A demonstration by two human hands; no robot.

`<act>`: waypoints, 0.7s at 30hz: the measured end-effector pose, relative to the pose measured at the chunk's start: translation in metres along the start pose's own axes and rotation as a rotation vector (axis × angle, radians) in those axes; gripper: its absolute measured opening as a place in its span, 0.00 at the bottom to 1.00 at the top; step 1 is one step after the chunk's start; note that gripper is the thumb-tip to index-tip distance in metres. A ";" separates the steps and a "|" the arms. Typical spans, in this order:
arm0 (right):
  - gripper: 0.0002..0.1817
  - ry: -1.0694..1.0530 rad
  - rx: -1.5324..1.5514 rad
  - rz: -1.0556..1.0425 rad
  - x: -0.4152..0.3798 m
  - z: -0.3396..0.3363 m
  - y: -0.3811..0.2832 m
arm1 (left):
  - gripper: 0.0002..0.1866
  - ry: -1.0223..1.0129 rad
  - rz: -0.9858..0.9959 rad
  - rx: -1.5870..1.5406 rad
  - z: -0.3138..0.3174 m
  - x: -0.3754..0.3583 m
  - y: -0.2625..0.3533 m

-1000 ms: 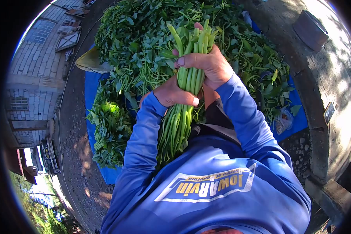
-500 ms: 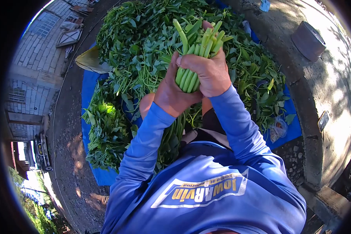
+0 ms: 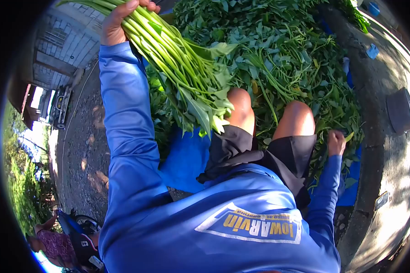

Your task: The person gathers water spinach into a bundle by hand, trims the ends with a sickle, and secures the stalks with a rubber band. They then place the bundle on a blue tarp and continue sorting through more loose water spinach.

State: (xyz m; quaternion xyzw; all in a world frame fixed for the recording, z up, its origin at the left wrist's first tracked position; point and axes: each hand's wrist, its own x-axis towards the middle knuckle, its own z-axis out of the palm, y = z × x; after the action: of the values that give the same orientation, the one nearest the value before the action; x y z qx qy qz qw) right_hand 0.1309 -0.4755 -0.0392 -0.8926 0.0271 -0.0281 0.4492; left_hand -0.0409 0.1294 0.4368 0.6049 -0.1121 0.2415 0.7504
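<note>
Up at the top left, my left hand (image 3: 118, 20) grips a thick bundle of water spinach (image 3: 168, 50) around its stems. The bundle slants down to the right, its leafy end above my knee. Low on the right, my right hand (image 3: 336, 142) is over the edge of the loose greens, beside a yellow leaf (image 3: 349, 136). Its fingers look curled in, and whatever they may hold is hidden. A large heap of loose water spinach (image 3: 278, 59) covers the ground in front of my knees.
A blue tarp (image 3: 184, 157) lies under the greens. To the right runs a concrete ledge (image 3: 373, 91) with a dark bucket-like container (image 3: 401, 110) on it. More greens (image 3: 357, 18) rest at the ledge's far end. A person (image 3: 54, 245) is beside a motorcycle (image 3: 84, 223) at lower left.
Both hands were together around the stem bundle in front of me. Now the left hand has carried it up and left, and the right hand has let go and moved down right. The view has shifted.
</note>
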 end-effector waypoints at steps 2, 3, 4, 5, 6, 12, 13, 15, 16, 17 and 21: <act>0.14 0.003 -0.249 0.140 -0.043 0.019 0.102 | 0.13 0.029 0.159 0.058 -0.044 0.014 0.024; 0.15 -0.032 -0.342 0.233 -0.064 0.021 0.107 | 0.14 -0.014 0.158 0.076 -0.045 0.014 0.034; 0.17 -0.078 -0.441 0.324 -0.085 0.024 0.110 | 0.16 0.025 0.204 0.085 -0.049 0.014 0.039; 0.19 -0.134 -0.540 0.411 -0.106 0.026 0.113 | 0.17 0.065 0.241 0.088 -0.051 0.012 0.039; 0.22 -0.143 -0.449 0.393 -0.118 0.035 0.134 | 0.19 0.062 0.236 0.128 -0.049 0.009 0.044; 0.34 -0.104 -0.277 0.406 -0.145 0.041 0.174 | 0.30 -0.148 -0.347 0.266 0.004 -0.012 0.027; 0.32 -0.152 -0.388 0.513 -0.137 0.037 0.164 | 0.34 -0.144 -0.530 0.322 0.031 -0.023 0.008; 0.28 -0.020 -0.342 0.564 -0.137 0.022 0.120 | 0.35 -0.127 -0.837 0.373 0.097 -0.056 -0.053; 0.28 0.013 -0.280 0.521 -0.137 0.020 0.142 | 0.33 -0.191 -0.977 0.373 0.116 -0.077 -0.091; 0.30 0.042 -0.214 0.458 -0.134 0.022 0.159 | 0.33 -0.239 -1.106 0.272 0.138 -0.094 -0.124; 0.24 0.118 0.250 0.367 -0.151 -0.027 0.118 | 0.29 -0.420 -1.208 0.108 0.193 -0.104 -0.212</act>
State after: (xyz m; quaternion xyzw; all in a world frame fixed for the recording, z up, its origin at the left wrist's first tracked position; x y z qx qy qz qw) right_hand -0.0246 -0.5560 -0.1224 -0.8070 0.2113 -0.0012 0.5515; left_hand -0.0006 -0.1116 0.2553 0.6329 0.1163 -0.3420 0.6848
